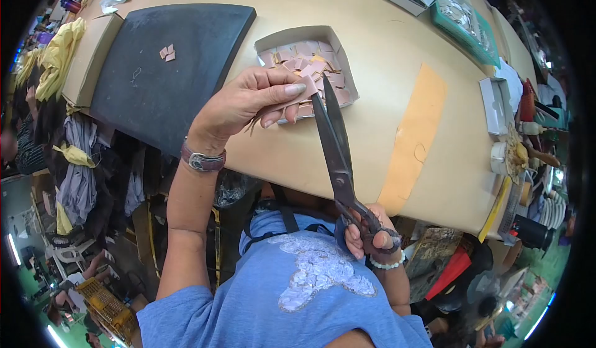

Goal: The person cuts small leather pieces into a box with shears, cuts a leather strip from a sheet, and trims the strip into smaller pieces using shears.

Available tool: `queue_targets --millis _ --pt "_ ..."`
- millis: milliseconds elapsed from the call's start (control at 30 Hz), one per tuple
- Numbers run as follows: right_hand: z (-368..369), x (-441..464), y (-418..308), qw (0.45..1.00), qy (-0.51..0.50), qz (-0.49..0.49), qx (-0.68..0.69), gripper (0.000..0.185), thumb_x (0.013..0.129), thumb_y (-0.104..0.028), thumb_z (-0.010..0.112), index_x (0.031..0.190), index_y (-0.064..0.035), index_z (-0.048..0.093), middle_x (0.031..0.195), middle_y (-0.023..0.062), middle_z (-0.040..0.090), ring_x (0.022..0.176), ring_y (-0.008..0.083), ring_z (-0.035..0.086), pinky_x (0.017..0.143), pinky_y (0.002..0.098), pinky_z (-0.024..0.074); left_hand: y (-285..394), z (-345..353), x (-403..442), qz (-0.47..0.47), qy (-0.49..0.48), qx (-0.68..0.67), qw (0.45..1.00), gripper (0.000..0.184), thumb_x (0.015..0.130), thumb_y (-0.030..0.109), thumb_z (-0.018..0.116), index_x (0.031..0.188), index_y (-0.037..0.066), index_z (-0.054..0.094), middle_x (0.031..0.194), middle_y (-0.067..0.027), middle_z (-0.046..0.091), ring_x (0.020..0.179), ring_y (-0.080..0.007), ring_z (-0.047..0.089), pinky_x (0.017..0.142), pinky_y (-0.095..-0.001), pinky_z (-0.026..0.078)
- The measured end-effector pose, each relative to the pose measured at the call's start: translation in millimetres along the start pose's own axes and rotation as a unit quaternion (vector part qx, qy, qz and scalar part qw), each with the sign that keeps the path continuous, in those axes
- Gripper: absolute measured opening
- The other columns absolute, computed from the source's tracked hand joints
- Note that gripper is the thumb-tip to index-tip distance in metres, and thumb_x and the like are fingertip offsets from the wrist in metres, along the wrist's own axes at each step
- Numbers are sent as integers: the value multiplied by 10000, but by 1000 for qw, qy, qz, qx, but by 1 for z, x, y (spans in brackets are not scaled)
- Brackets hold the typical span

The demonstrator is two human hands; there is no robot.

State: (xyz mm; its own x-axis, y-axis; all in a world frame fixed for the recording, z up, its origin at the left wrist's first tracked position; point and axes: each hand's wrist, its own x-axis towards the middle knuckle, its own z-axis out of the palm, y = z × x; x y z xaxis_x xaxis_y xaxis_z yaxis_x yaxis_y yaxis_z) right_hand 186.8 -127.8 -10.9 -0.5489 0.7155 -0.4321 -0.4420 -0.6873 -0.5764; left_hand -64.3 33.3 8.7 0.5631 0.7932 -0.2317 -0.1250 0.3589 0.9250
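Between the thumb and fingers of my left hand (pixel 248 99) is a pinkish leather strip (pixel 310 86), its end poking out to the right. My right hand (pixel 372 230) grips the handles of large dark scissors (pixel 341 177). Their blades are apart and point away from me, with the tips beside the strip's end. Just beyond, a shallow cardboard box (pixel 347 78) holds many small pink and tan cut pieces (pixel 301 53). Part of the box is hidden behind my left hand.
A black board (pixel 167 93) lies at left with several small pink pieces (pixel 167 53) on it. An orange strip (pixel 413 137) is on the table (pixel 285 162) at right. Farther right are a green tray (pixel 462 22), a white box (pixel 496 106) and a brush (pixel 540 155).
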Motion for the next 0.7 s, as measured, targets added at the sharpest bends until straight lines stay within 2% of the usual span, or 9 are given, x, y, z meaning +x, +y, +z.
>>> queue_targets --millis 67,167,267,400,500,600,700 --pt "-1 4 -1 1000 -7 -4 -8 595 539 -520 794 701 -32 495 564 12 490 446 94 500 398 199 372 3 0 -1 -2 -7 34 999 230 898 159 508 996 -37 580 636 -43 588 394 -2 390 356 -124 294" --pt "-2 11 -1 999 -24 -20 -9 503 601 -443 781 676 -37 494 542 15 492 439 91 494 397 203 370 8 2 -3 -3 2 59 998 228 893 156 515 989 -39 584 620 -35 583 390 1 377 353 -126 279" --pt "0 15 -3 998 -10 -11 -63 342 675 -259 750 643 -42 488 514 20 499 428 78 485 392 196 361 10 0 -3 3 5 51 999 228 893 153 515 985 -43 585 616 -31 580 389 5 373 351 -125 279" --pt "9 16 -6 991 18 -2 -133 202 719 -28 658 624 -41 481 493 18 504 399 57 455 381 180 341 10 -2 -2 -2 4 65 998 232 894 154 514 983 -48 584 616 -28 579 394 11 374 351 -123 276" --pt "12 15 -2 992 70 -3 -107 224 687 -81 707 638 -33 494 525 21 522 433 62 472 407 185 355 7 -3 1 -3 12 61 998 238 896 151 511 999 -50 583 616 -23 577 404 14 378 354 -118 275" --pt "3 17 7 987 80 -88 -108 302 624 -159 780 661 -29 510 561 4 519 494 53 477 449 188 364 7 -1 2 7 45 60 997 271 892 154 515 1067 -48 560 630 -18 583 413 15 381 361 -113 281" --pt "0 14 12 972 117 -53 -197 384 561 -232 828 681 -32 523 583 -17 498 533 41 453 473 185 345 10 6 3 28 55 79 995 341 882 165 529 1152 -43 515 648 -15 592 417 14 384 367 -109 289"
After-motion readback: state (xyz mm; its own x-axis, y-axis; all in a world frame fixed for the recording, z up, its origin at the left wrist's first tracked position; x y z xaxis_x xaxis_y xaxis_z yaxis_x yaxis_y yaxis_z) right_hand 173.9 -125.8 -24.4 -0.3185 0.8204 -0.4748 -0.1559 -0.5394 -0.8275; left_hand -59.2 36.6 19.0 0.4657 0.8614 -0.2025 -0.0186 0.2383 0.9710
